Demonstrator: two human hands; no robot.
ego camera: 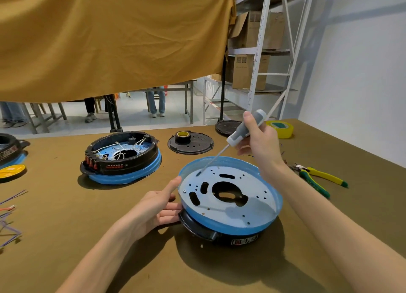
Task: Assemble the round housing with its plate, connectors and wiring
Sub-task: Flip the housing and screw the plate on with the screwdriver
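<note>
Right hand (260,143) has its grip wrapped round the grey handle of a screwdriver (243,129), shaft angled down and left, tip touching the far-left edge of the perforated plate (228,196). That plate sits inside the round housing (230,224), blue-rimmed on a black base, lying near the front middle of the counter (66,215). Left hand (158,207) has a relaxed, wide grip, fingers straight against the housing's left side, forefinger up along the blue rim.

Around it: a second housing (122,158) stands well apart to the far left, open, with white wiring and a row of red connectors on its near-left edge. Behind the work, a black cover disc (190,144) carries a roll of black tape (183,136). A yellow tape roll (280,128) sits just behind the right hand. Green-and-yellow pliers (318,179) lie to the right, beside the right forearm. Loose purple and red wires (9,213) trail at the left edge, with a yellow disc (12,170) and part of a third housing (9,148) above them.

An ochre cloth (109,40) hangs across the back, hiding most of the room. Shelving with cardboard boxes (250,70) stands at the right.

Writing: a label on the near housing's black base and white print on the second one's side, both too small to read.
</note>
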